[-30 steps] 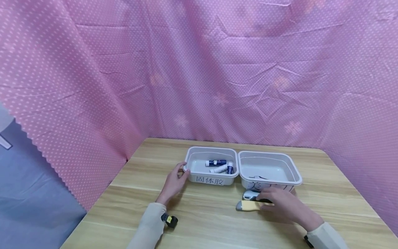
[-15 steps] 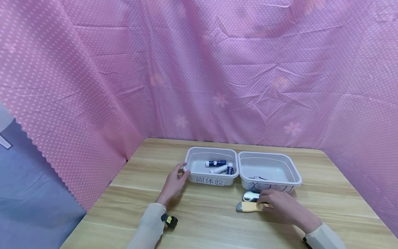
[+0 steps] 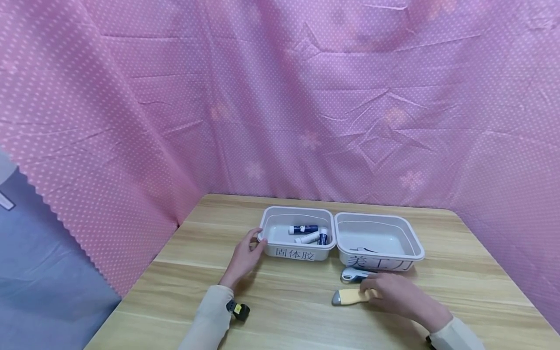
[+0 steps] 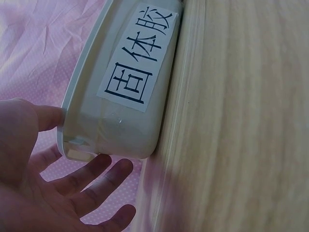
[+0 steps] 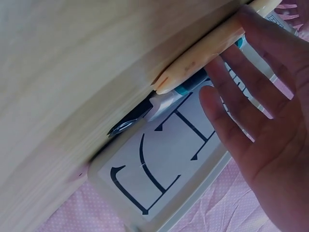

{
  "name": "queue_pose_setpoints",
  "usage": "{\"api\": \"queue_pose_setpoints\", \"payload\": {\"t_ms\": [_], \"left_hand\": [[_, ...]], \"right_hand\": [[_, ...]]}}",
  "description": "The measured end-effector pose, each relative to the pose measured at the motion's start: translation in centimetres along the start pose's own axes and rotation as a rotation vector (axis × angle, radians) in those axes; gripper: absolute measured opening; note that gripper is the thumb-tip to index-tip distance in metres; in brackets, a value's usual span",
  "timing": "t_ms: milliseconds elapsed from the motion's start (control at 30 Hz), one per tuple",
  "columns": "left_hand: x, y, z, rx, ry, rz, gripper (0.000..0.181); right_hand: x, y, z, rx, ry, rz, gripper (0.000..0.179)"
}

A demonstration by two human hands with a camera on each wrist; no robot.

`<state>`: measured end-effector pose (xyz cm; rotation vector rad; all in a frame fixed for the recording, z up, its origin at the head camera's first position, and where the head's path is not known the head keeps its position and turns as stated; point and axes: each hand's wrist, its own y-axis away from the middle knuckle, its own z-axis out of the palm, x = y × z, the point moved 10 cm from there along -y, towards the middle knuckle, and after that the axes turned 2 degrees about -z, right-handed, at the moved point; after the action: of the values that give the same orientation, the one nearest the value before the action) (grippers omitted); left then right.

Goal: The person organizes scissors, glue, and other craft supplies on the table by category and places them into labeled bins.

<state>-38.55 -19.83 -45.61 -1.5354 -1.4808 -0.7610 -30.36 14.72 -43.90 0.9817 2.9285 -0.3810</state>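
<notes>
My left hand (image 3: 243, 258) holds the front left corner of a white plastic bin (image 3: 273, 249), thumb and index finger at its rim while the other fingers spread below. Inside that bin lie three glue sticks (image 3: 307, 237), blue and white. A yellow utility knife (image 3: 348, 296) with a grey end is pinched between the thumb and fingers of my right hand (image 3: 401, 295), low over the table; the hand hides its right part. Just behind it, a white and black utility knife (image 3: 352, 276) lies along the front of the right bin (image 3: 420, 256).
The two labelled bins stand side by side toward the back of the wooden table (image 3: 280, 316). A thin dark object (image 3: 364, 250) shows inside the right bin. Pink dotted cloth (image 3: 280, 121) hangs behind the table and on both sides.
My right hand has drawn the yellow utility knife toward me, opening a gap between it and the white and black one. The left hand and both bins have stayed put.
</notes>
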Motion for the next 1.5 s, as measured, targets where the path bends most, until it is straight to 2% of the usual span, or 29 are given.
{"api": "queue_pose_setpoints", "payload": {"t_ms": [167,667,867,1067,1333,1500], "left_hand": [[-0.1,0.0,0.0,-0.002,-0.006,-0.013,0.052],[0.1,0.2,0.1,-0.004,-0.016,-0.02,0.053],[0.1,0.1,0.0,-0.003,-0.02,-0.008,0.053],[0.2,0.2,0.0,-0.004,-0.013,-0.004,0.054],[0.2,0.2,-0.1,-0.004,-0.008,-0.011,0.053],[0.1,0.1,-0.1,-0.007,-0.005,-0.014,0.053]], "right_hand": [[-0.1,-0.1,0.5,-0.037,-0.016,0.007,0.023],[-0.8,0.0,-0.2,-0.003,-0.019,-0.008,0.028],[-1.5,-0.3,-1.2,0.052,0.017,-0.054,0.029],[-1.8,-0.7,-2.4,0.093,0.058,-0.046,0.03],[-1.7,-1.3,-3.0,0.073,0.058,0.006,0.028],[-2.2,-2.1,-4.0,0.096,0.068,-0.018,0.03]]}}
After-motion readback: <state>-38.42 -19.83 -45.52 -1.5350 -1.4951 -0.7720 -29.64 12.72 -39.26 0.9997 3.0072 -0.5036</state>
